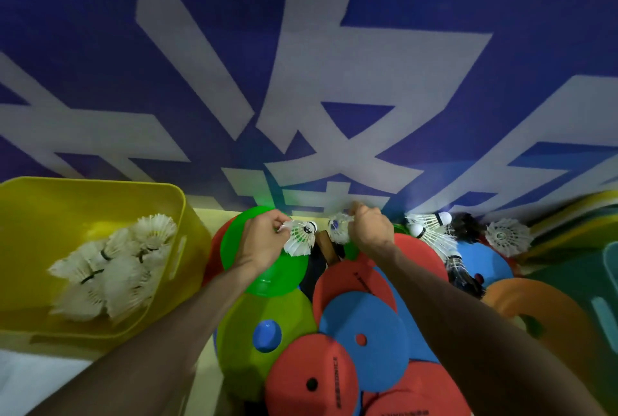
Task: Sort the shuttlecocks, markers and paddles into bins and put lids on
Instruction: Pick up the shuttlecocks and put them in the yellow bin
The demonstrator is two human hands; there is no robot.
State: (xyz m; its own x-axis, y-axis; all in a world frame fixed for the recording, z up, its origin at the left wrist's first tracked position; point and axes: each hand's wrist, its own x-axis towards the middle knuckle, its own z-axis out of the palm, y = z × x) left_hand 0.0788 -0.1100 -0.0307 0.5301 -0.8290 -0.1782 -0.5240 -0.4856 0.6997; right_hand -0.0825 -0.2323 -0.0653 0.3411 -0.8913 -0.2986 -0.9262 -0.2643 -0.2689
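My left hand (262,239) pinches a white feather shuttlecock (301,236) by its feathers, above a green disc marker (267,273). My right hand (369,230) grips another white shuttlecock (338,230) just beside it. A yellow bin (167,188) at the left holds several white shuttlecocks (110,265). More shuttlecocks (431,228) lie at the right against the wall, one (508,236) farther right. Red, blue, green and orange flat markers (364,332) are piled below my hands. A paddle handle (329,246), brown, shows between the hands.
A blue wall with large white characters (334,81) rises directly behind the pile. A teal bin (602,298) sits at the right edge, with yellow and green lids (575,215) leaning behind it. A white surface (33,382) is at the lower left.
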